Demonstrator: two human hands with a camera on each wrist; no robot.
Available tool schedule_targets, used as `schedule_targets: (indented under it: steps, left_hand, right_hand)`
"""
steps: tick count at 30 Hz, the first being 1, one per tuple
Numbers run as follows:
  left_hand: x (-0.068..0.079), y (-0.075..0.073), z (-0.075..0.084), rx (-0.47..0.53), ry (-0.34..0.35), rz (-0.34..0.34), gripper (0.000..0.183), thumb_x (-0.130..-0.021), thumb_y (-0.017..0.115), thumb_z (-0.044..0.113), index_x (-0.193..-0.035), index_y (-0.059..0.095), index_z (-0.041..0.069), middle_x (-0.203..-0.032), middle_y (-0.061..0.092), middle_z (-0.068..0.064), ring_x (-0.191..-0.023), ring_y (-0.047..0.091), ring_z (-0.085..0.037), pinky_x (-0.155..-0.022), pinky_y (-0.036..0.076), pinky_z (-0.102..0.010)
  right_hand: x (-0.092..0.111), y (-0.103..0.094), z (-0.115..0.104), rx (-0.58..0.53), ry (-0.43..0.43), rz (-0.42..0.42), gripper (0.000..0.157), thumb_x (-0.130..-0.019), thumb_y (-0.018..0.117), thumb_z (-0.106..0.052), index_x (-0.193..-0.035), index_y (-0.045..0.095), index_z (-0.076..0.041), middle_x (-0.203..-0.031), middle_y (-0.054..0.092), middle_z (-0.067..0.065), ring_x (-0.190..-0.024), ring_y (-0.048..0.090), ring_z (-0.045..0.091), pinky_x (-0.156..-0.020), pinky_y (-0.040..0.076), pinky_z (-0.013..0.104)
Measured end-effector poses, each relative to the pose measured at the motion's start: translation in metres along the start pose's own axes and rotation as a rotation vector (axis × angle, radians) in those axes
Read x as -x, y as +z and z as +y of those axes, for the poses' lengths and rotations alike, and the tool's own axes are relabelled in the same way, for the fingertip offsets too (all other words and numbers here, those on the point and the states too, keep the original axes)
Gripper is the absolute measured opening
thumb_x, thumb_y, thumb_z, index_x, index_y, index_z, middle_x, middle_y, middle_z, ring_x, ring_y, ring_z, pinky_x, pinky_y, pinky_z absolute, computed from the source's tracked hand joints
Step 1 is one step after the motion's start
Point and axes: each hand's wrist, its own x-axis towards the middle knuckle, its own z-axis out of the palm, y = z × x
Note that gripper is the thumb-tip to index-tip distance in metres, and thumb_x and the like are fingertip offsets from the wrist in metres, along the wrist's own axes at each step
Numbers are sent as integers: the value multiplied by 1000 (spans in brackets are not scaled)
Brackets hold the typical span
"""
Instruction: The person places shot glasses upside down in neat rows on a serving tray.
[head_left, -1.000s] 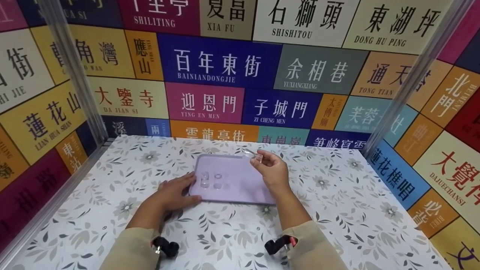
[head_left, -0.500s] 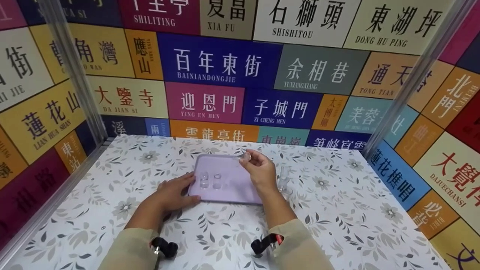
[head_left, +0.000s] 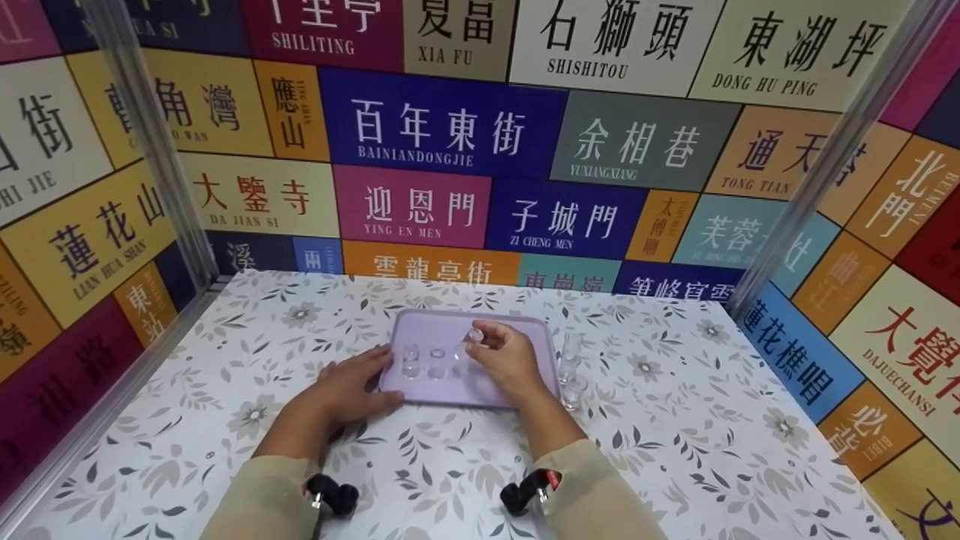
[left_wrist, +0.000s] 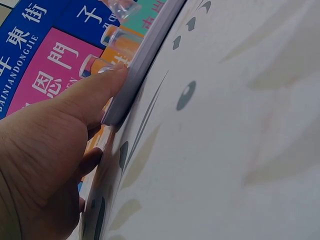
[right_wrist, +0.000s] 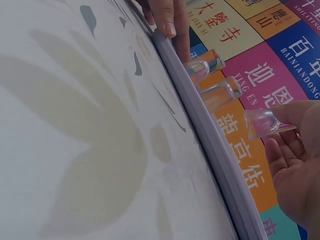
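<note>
Head view: closest in are the two beige sleeves (head_left: 259,495), each with a black device (head_left: 335,495) at the cuff. Beyond its cuff, the left hand (head_left: 358,386) has its thumb apart from its fingers, the thumb resting on the near rim of a lilac tray (head_left: 450,400) and the fingers along its left end. The right hand (head_left: 504,361) pinches a clear flared cup (right_wrist: 261,124) between thumb and forefinger, wide end down, over the tray; whether its base touches the tray is hard to tell. Between the hands, two clear cups (head_left: 436,363) stand upright on the tray in a row. To the right of the right hand, outside the tray, more clear vessels (head_left: 572,390) sit on the leaf-patterned tablecloth (head_left: 675,450). Farthest from both hands rises a wall of coloured signs (head_left: 442,124).
</note>
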Motion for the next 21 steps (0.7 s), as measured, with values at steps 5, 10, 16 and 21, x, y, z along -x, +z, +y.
schedule_targets:
  steps: [5,10,16,21]
  left_hand:
    - [-1,0,1,-7,-6,-5,90,-94,70,68,-169,34,31,-180,23,11,-169,19,-34,-134,-1,-72]
    - [-1,1,2,-29,2,-5,89,-95,69,67,-169,35,29,-180,23,10,-169,19,-34,-133,1,-73]
    - [0,0,4,-40,7,-7,89,-96,68,66,-169,35,28,-181,22,10,-168,19,-35,-133,1,-74]
    - [1,0,4,-36,-2,-12,89,-96,68,66,-169,34,28,-181,21,10,-169,18,-35,-133,0,-73]
  right_hand:
    - [-1,2,8,49,15,-41,45,-87,84,-4,-130,74,1,-116,79,15,-101,73,15,-87,60,19]
    - [1,3,12,100,20,-65,44,-85,86,-3,-127,75,2,-112,80,15,-97,72,14,-84,59,19]
    - [1,4,13,135,20,-76,41,-86,86,-5,-126,77,-4,-114,80,13,-99,72,16,-86,60,22]
    - [1,5,17,133,47,-90,41,-86,86,-4,-126,77,-4,-116,80,13,-99,72,16,-87,62,24]
